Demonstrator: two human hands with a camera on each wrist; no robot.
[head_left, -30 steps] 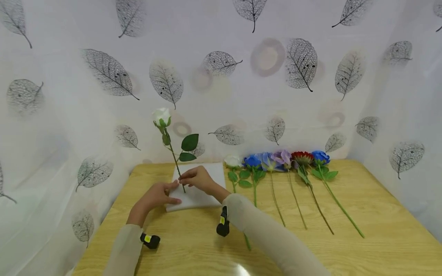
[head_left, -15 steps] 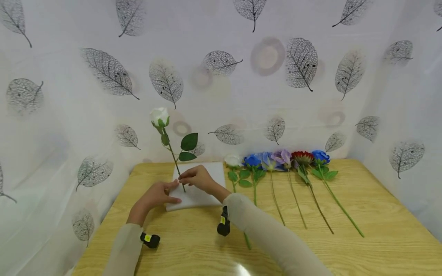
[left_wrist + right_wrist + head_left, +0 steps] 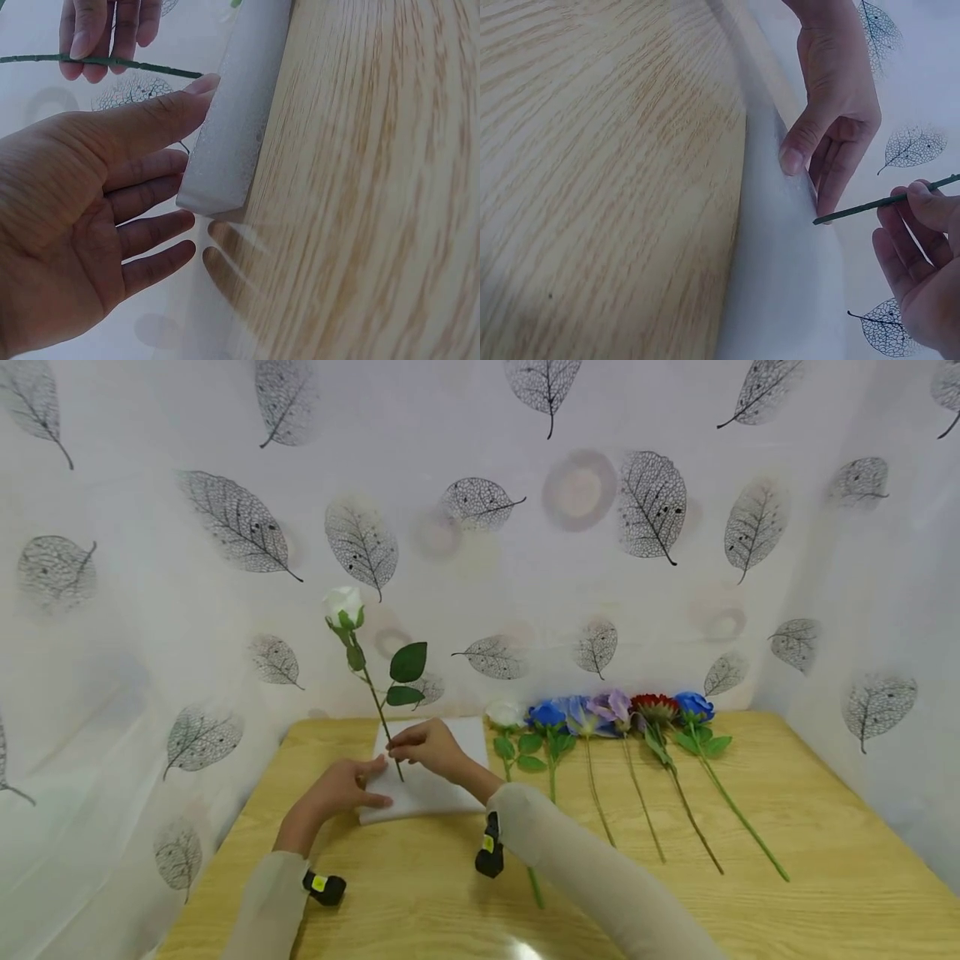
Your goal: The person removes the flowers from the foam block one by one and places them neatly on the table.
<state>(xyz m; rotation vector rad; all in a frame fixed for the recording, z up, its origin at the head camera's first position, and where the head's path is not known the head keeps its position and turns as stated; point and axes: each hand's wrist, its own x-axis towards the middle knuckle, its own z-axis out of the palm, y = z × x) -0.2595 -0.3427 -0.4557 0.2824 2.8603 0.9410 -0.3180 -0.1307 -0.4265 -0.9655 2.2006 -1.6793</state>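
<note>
A white rose [image 3: 345, 608] with green leaves stands tilted to the left in the head view. My right hand [image 3: 431, 750] pinches the lower part of its stem between thumb and fingers. The stem's bottom end [image 3: 819, 220] is bare and close to the white foam block [image 3: 442, 789]; whether it touches cannot be told. At the block's left edge rests my left hand [image 3: 341, 792], its thumb [image 3: 161, 120] and fingers spread and fairly straight against the foam. The lower fingers reach past the block's corner in the left wrist view.
To the right several flowers lie in a row on the wooden table [image 3: 420, 893]: another white rose [image 3: 506, 713], blue ones [image 3: 547, 715], a purple one [image 3: 611, 706] and a red one [image 3: 655, 707]. A leaf-printed curtain [image 3: 480, 577] hangs behind and at both sides.
The rose's head has shifted slightly left and up. Both hands keep almost the same places, and the head view has tilted a little.
</note>
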